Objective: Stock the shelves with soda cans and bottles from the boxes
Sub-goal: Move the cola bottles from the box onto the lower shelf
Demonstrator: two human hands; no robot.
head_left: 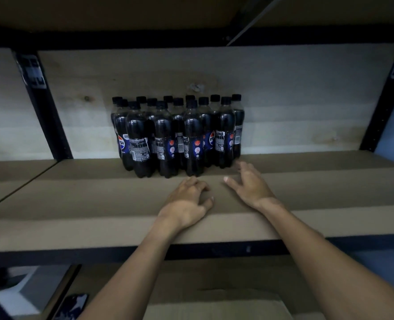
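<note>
Dark cola bottles (177, 135) stand upright in a tight cluster at the back middle of the shelf (75, 199), with two empty hands in front of them.

The bottles are full of dark soda, black caps on, several rows deep against the pale back panel (295, 100). A dark metal post (45, 112) stands to the left. The left hand (187, 204) rests on the board, fingers loosely bent, holding nothing. The right hand (249, 184) lies near the front bottles, fingers spread and relaxed, grasping nothing.
</note>
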